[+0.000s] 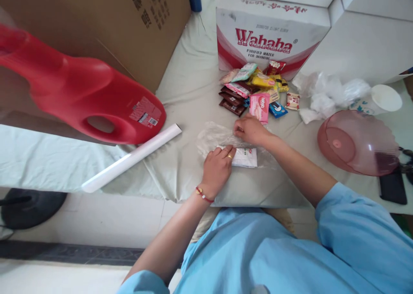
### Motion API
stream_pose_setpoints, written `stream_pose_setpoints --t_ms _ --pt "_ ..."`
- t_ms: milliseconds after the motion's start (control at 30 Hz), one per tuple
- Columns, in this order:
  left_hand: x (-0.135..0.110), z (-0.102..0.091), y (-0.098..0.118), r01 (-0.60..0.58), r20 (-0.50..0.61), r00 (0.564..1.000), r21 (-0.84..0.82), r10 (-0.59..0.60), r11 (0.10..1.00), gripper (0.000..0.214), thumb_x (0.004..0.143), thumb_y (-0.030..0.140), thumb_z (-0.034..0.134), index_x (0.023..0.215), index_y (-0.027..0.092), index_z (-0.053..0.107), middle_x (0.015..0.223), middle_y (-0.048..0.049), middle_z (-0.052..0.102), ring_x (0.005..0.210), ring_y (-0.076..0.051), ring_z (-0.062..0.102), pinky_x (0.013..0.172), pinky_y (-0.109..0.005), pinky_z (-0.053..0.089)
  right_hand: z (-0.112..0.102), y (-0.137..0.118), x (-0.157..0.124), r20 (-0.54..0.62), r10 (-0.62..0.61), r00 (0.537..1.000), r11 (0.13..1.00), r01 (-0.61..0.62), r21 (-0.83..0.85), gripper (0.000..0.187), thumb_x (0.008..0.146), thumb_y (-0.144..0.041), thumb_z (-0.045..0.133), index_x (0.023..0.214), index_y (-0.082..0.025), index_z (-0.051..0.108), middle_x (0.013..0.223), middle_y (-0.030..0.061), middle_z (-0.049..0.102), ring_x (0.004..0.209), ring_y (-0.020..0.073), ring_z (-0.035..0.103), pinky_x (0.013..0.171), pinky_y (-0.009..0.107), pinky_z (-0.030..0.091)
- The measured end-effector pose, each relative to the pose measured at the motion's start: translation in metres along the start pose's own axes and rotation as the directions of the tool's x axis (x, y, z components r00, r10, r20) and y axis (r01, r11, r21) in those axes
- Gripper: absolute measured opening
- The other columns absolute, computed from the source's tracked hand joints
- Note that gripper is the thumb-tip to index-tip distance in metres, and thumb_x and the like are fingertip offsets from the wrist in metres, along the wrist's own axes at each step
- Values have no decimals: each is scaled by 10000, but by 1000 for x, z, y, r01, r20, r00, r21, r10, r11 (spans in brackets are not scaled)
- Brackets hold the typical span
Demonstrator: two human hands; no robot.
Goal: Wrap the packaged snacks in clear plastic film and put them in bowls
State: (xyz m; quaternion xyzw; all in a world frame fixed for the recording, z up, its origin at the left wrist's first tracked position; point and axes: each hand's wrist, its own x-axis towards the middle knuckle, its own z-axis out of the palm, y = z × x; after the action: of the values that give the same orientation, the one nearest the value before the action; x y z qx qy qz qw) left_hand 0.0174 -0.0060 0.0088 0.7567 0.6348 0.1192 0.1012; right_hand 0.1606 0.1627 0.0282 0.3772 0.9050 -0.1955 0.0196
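My left hand presses its closed fingers over the left end of a white packet, a ring on one finger. The packet lies flat on the table on a thin clear plastic bag, with small print at its upper right. Just above it, my right hand is closed, fingers curled at the bag's upper part; the fingertips are partly hidden. Right behind that hand lies a pink snack packet, at the front of a pile of brown, yellow and other small snack packets.
To the left are a big red jug, a white roll and a cardboard box. A Wahaha carton stands behind. On the right are crumpled white plastic bags, a paper cup, a pink translucent bowl and a phone.
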Motion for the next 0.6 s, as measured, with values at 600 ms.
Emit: stream_pose_setpoints --t_ms 600 --pt "-4 5 2 18 -79 997 48 -14 999 378 1026 152 487 1308 247 720 1372 -88 734 1017 -269 662 800 -426 491 -3 -10 -31 -140 -73 987 868 133 479 167 930 -215 648 1029 -167 772 815 1 617 730 137 553 701 243 407"
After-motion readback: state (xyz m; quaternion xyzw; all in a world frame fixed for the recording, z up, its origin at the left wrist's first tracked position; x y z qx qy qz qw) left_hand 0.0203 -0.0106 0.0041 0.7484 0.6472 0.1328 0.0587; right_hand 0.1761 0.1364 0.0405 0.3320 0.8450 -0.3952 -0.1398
